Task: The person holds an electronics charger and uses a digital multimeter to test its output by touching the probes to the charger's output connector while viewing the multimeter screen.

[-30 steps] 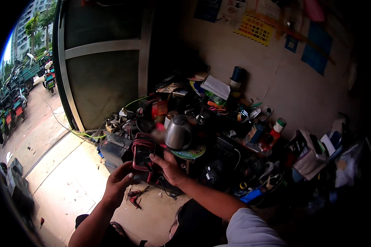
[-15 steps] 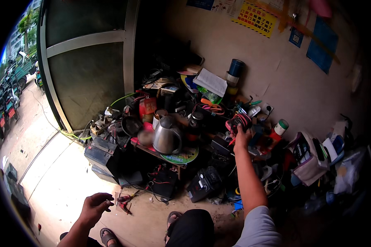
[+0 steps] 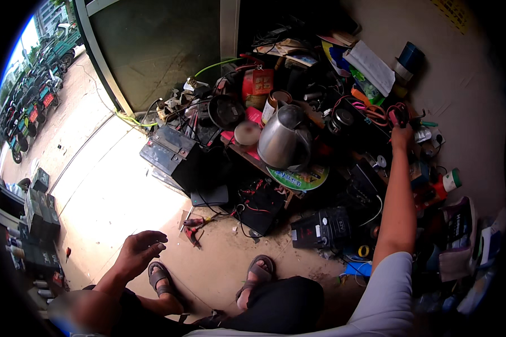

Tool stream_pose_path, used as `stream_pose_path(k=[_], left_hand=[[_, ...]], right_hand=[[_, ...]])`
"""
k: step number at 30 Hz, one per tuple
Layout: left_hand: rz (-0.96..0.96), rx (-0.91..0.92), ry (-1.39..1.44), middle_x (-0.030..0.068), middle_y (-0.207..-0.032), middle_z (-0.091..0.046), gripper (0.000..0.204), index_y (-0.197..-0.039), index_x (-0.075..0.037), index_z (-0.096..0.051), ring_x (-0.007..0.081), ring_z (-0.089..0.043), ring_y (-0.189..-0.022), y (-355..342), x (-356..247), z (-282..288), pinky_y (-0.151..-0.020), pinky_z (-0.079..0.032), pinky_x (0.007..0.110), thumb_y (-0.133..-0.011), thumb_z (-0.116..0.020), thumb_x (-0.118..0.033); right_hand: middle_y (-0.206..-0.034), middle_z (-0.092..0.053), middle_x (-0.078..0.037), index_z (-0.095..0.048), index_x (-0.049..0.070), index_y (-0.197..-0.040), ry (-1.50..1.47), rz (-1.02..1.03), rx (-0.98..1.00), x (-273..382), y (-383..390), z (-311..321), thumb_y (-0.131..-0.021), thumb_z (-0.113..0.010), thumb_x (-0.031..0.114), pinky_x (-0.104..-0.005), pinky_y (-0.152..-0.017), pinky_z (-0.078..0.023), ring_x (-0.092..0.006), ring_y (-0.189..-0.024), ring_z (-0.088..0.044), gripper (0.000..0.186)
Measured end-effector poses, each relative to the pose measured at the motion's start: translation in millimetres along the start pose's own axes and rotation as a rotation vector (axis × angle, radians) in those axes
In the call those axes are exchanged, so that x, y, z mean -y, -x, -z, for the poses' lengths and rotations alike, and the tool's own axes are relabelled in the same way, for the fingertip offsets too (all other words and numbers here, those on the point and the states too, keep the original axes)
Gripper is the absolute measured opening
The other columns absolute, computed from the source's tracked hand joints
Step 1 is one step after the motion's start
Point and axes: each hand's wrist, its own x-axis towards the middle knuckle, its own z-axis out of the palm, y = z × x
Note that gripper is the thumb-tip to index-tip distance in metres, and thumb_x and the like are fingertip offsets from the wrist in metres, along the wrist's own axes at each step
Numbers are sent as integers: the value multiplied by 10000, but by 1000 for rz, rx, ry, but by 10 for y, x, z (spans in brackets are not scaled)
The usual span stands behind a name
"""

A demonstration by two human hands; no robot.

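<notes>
Stretched out over the clutter at the back right, my right hand [image 3: 402, 136] is closed round a red-and-black device with thin leads [image 3: 398, 115]. Its exact kind is hard to make out, and the fingers partly hide it. Pink and orange coiled cables [image 3: 371, 110] lie just left of that hand. My left hand [image 3: 139, 251] hangs in the air over the floor, fingers curved and apart, holding nothing. Beyond it on the floor lie red-handled pliers [image 3: 194, 235], with a screwdriver-like red handle [image 3: 195, 222] beside them.
A steel kettle [image 3: 284, 137] stands on a low, crowded table, by a red container [image 3: 257, 84]. Black batteries [image 3: 168, 147] and a black box [image 3: 321, 228] sit on the floor. A white bottle with a green cap [image 3: 451, 180] stands right. My sandalled feet are below.
The view has tipped down and come closer, so the clutter appears larger and farther right. My right hand stays by the coiled cables with the device. My left hand remains raised and empty.
</notes>
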Motion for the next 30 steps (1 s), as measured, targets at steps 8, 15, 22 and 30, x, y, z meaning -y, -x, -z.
stream_pose_path(k=[8, 15, 22, 30], left_hand=[[-149, -23, -169, 102, -1125, -737, 246, -1236, 7, -704, 176, -701, -1047, -102, -50, 112, -914, -576, 329, -1019, -696, -108], [-338, -113, -146, 99, -1109, -729, 215, -1201, 13, -712, 173, -688, -1007, 45, -132, 281, -881, -570, 323, -1009, -706, -83], [-408, -165, -183, 118, -1127, -744, 239, -1221, -2, -716, 188, -708, -1008, 384, -196, 449, -904, -580, 345, -1011, -701, -115], [-515, -222, -103, 154, -1203, -752, 291, -1254, 28, -689, 227, -739, -1072, 535, -46, 682, -919, -600, 350, -1025, -690, -152]], right_hand=[[-1392, -641, -201, -549, 10, -1485, -347, 150, -6, 710, 1436, 918, -1008, -688, 236, -432, -1011, -544, -339, -1275, -639, 546], [-1443, -628, -127, -557, 1, -1466, -802, 332, 204, 1074, 2528, 1539, -1054, -653, 96, -318, -997, -552, -203, -1270, -638, 433], [-1319, -680, -93, -595, -8, -1419, -973, 376, 635, 1861, 3219, 1995, -1046, -658, 59, -254, -944, -536, -136, -1130, -663, 384], [-1182, -732, -103, -661, -38, -1320, -879, 468, 840, 2446, 3724, 1902, -993, -734, 91, -279, -875, -582, -134, -1025, -697, 359]])
